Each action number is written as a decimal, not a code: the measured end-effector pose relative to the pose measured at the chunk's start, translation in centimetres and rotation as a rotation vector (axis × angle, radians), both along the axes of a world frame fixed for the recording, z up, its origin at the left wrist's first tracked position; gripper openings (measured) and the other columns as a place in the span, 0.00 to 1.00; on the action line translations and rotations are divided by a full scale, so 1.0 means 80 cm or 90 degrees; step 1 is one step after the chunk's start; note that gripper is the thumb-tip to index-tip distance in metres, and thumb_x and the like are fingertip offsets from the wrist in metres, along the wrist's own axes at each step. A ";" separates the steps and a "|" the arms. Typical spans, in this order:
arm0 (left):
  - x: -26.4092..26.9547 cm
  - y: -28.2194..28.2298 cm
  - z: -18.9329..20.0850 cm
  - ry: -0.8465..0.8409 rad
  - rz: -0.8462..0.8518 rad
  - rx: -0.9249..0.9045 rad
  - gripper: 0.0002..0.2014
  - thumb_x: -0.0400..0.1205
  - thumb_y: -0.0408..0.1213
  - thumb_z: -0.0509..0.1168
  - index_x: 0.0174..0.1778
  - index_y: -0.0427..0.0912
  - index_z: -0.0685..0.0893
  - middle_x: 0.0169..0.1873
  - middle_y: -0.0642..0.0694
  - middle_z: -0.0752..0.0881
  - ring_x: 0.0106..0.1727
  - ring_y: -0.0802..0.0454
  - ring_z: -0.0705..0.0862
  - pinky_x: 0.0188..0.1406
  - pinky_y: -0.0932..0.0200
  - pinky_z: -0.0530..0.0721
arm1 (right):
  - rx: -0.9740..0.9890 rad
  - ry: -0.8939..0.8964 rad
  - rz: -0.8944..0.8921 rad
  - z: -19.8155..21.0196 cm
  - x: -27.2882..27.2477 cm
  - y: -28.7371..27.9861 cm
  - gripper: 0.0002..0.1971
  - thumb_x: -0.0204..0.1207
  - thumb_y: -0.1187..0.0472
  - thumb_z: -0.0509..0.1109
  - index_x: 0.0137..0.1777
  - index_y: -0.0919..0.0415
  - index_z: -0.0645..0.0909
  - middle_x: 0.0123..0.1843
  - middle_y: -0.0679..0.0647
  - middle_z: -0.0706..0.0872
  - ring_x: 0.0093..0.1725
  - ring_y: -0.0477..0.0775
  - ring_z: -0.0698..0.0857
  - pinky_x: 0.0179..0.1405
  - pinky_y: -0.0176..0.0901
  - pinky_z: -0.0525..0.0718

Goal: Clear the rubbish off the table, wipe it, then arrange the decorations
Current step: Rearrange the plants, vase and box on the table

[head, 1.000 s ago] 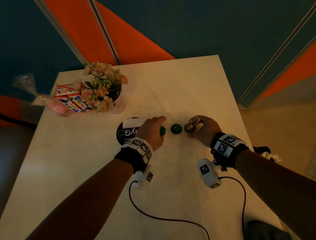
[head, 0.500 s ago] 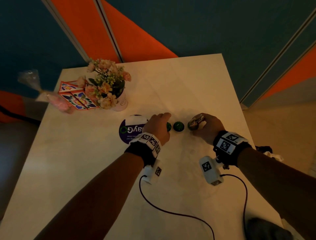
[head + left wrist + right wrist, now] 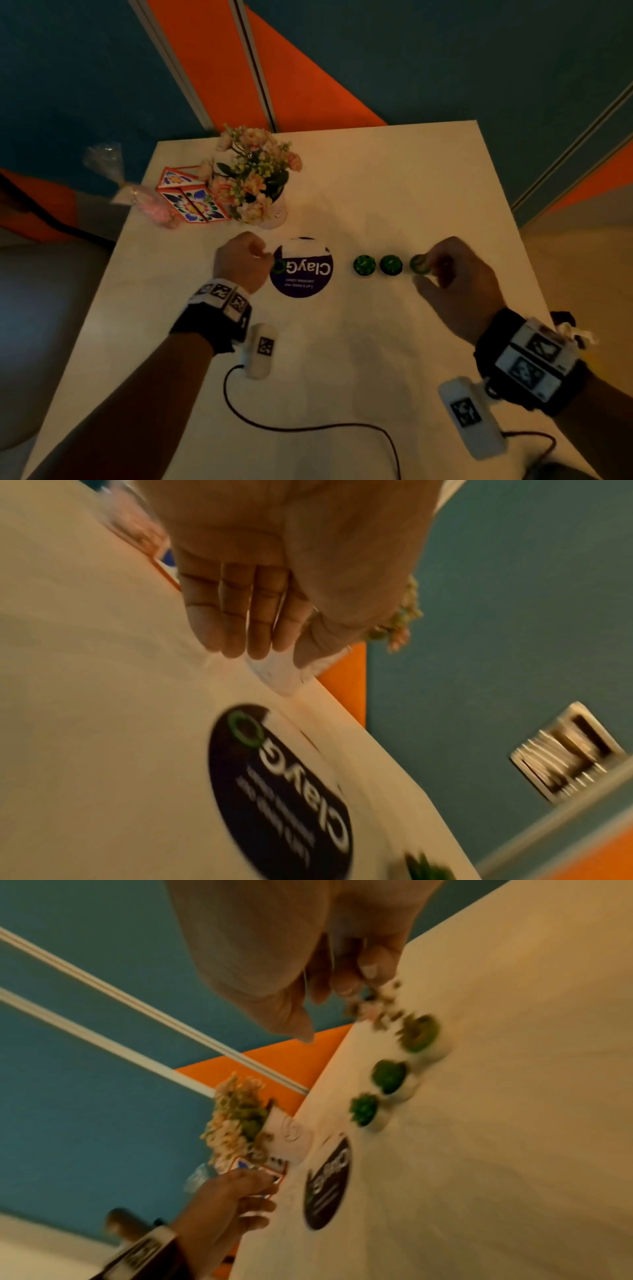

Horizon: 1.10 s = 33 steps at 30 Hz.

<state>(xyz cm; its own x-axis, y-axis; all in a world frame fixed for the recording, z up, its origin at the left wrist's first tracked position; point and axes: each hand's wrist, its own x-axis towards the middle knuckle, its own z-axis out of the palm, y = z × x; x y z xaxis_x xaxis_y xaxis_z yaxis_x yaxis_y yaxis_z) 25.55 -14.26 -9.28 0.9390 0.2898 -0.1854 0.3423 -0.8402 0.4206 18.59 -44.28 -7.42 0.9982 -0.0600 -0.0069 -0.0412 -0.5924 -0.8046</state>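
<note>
Three small green plants in white pots stand in a row on the pale table point(image 3: 342, 342): the left one point(image 3: 364, 265) point(image 3: 365, 1110), the middle one point(image 3: 390, 264) point(image 3: 388, 1076) and the right one point(image 3: 419, 264) point(image 3: 419, 1037). My right hand point(image 3: 431, 270) point(image 3: 329, 1012) curls round the right plant with fingertips at its blurred top; the thumb stands apart from the pot. My left hand point(image 3: 260, 260) point(image 3: 267, 653) hovers at the left edge of the round dark ClayGo sticker point(image 3: 301, 270) point(image 3: 281, 785), fingers loosely together and holding nothing.
A white vase of pink and yellow flowers point(image 3: 253, 174) stands at the back left, beside a patterned red-edged box point(image 3: 191, 202) and a pink item in a clear bag point(image 3: 150, 205) at the table's left edge. A cable point(image 3: 308, 428) trails across the near side.
My left hand has let go of the left plant and moved left across the sticker. My right hand has lowered its plant upright at the row's right end.
</note>
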 end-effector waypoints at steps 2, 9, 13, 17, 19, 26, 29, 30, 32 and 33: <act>0.011 0.025 0.004 -0.010 0.058 -0.021 0.15 0.76 0.44 0.72 0.54 0.41 0.83 0.52 0.43 0.88 0.58 0.44 0.84 0.54 0.59 0.76 | 0.000 0.001 0.091 0.009 0.013 0.041 0.09 0.70 0.68 0.74 0.41 0.59 0.76 0.37 0.51 0.78 0.33 0.50 0.74 0.34 0.40 0.71; 0.045 0.053 -0.007 0.021 0.068 -0.072 0.32 0.74 0.50 0.73 0.71 0.44 0.74 0.60 0.45 0.86 0.65 0.46 0.81 0.65 0.54 0.75 | 0.000 0.181 0.178 -0.017 0.127 0.180 0.23 0.74 0.59 0.73 0.68 0.51 0.74 0.67 0.50 0.80 0.57 0.56 0.83 0.47 0.46 0.80; 0.057 0.060 -0.008 -0.016 0.010 -0.088 0.30 0.74 0.47 0.74 0.71 0.45 0.74 0.65 0.45 0.83 0.67 0.44 0.80 0.63 0.55 0.75 | 0.047 0.270 0.141 -0.041 0.183 0.218 0.40 0.73 0.62 0.74 0.82 0.54 0.57 0.81 0.53 0.68 0.75 0.60 0.74 0.69 0.52 0.79; 0.069 0.063 -0.007 -0.052 -0.039 -0.115 0.33 0.74 0.46 0.74 0.74 0.45 0.72 0.69 0.44 0.80 0.70 0.43 0.78 0.65 0.55 0.75 | 0.115 0.285 0.130 -0.041 0.209 0.237 0.46 0.72 0.66 0.74 0.84 0.51 0.50 0.85 0.55 0.60 0.79 0.63 0.68 0.72 0.58 0.76; 0.076 0.062 -0.005 -0.057 -0.070 -0.112 0.35 0.74 0.46 0.74 0.76 0.43 0.70 0.72 0.42 0.77 0.73 0.42 0.75 0.70 0.51 0.74 | 0.146 0.273 0.139 -0.035 0.213 0.243 0.45 0.70 0.66 0.75 0.83 0.49 0.54 0.84 0.54 0.62 0.78 0.65 0.69 0.70 0.62 0.78; 0.080 0.060 -0.004 -0.031 -0.111 -0.091 0.34 0.74 0.48 0.74 0.74 0.41 0.72 0.67 0.39 0.80 0.67 0.39 0.79 0.67 0.48 0.78 | 0.085 0.205 0.171 -0.011 0.201 0.231 0.34 0.71 0.71 0.73 0.77 0.63 0.66 0.73 0.61 0.77 0.71 0.59 0.78 0.67 0.44 0.77; 0.064 0.055 -0.005 -0.074 -0.107 -0.142 0.37 0.71 0.49 0.76 0.75 0.44 0.71 0.70 0.43 0.79 0.70 0.43 0.77 0.66 0.56 0.74 | 0.153 0.245 0.200 0.002 0.186 0.217 0.35 0.73 0.76 0.69 0.79 0.62 0.64 0.76 0.59 0.75 0.68 0.57 0.79 0.66 0.47 0.78; 0.057 0.051 -0.004 -0.091 -0.096 -0.169 0.37 0.71 0.49 0.76 0.74 0.45 0.71 0.70 0.44 0.79 0.70 0.44 0.78 0.64 0.59 0.74 | 0.197 0.265 0.201 0.005 0.178 0.209 0.36 0.73 0.79 0.67 0.80 0.61 0.62 0.77 0.59 0.73 0.63 0.55 0.80 0.62 0.49 0.79; 0.039 0.038 0.001 -0.090 -0.112 -0.165 0.34 0.71 0.48 0.76 0.72 0.44 0.74 0.67 0.44 0.82 0.68 0.44 0.80 0.59 0.62 0.73 | 0.242 0.279 0.201 0.011 0.157 0.191 0.38 0.72 0.84 0.64 0.80 0.61 0.61 0.77 0.59 0.73 0.52 0.53 0.81 0.53 0.47 0.78; 0.030 0.031 0.004 -0.081 -0.130 -0.150 0.32 0.72 0.47 0.76 0.70 0.43 0.75 0.66 0.43 0.83 0.66 0.43 0.81 0.58 0.61 0.75 | 0.230 0.273 0.199 0.012 0.146 0.182 0.37 0.72 0.83 0.65 0.80 0.62 0.62 0.77 0.60 0.73 0.51 0.51 0.80 0.52 0.44 0.77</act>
